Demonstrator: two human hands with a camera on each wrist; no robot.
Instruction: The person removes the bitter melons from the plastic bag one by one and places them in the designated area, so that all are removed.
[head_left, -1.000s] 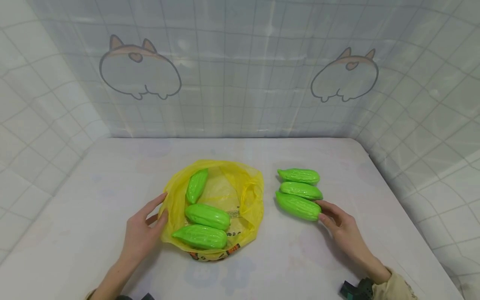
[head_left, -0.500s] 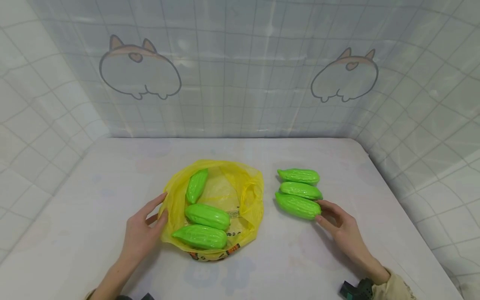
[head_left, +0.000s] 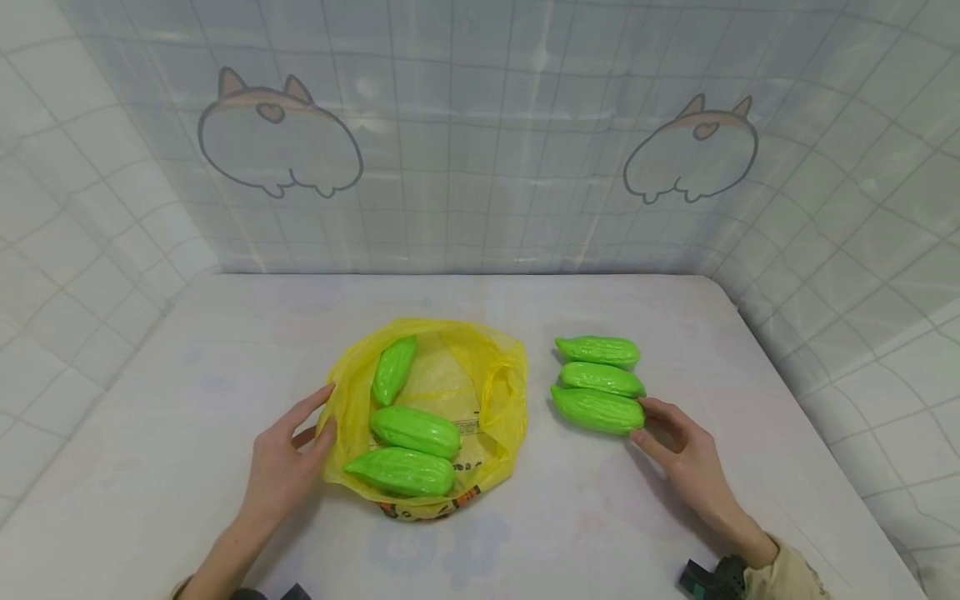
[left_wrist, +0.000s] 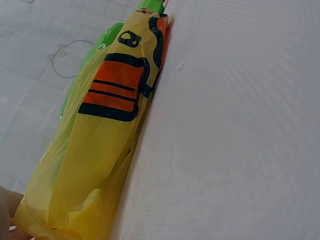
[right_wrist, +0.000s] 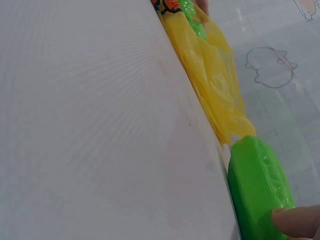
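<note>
In the head view a yellow plastic bag (head_left: pixel 498 467) lies with its mouth spread wide, and three bright green bitter melons (head_left: pixel 415 432) rest inside. My left hand (head_left: pixel 285 467) holds the bag's left edge between thumb and fingers. To the right of the bag three more bitter melons (head_left: pixel 598 350) lie side by side in a stack-like row. At the right end of the nearest bitter melon (head_left: pixel 596 411), my right hand (head_left: pixel 682 450) grips with thumb and fingers. The right wrist view shows the thumb (right_wrist: pixel 295 221) pressed on that green melon.
The table (head_left: pixel 585 517) has a pale cover with faint prints. Behind it hangs a grid-patterned curtain (head_left: pixel 487 167) with dog drawings, and similar sheets (head_left: pixel 885 250) flank both sides. A dark wrist device (head_left: pixel 712 577) sits by the right sleeve.
The right end of the nearest loose bitter melon has swung slightly away from me, lining it up against the middle one. My left hand and the bag stay put.
</note>
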